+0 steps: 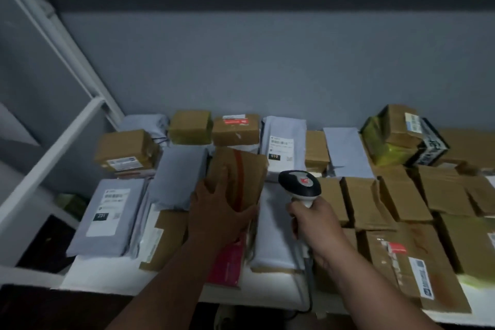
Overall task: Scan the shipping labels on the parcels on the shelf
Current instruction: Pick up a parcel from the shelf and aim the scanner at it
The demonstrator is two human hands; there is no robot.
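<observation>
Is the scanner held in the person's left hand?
No, the right hand grips the scanner, while the left hand holds a tilted brown parcel.

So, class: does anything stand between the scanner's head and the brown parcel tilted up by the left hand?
Nothing visible does. The scanner, gripped by the right hand, sits just right of the brown parcel that the left hand holds; only open air separates them.

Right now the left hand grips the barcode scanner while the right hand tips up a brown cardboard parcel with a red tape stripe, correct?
Not quite: the hands are swapped. In the head view the right hand grips the barcode scanner, and the left hand tips up the brown cardboard parcel with the red tape stripe.
</observation>
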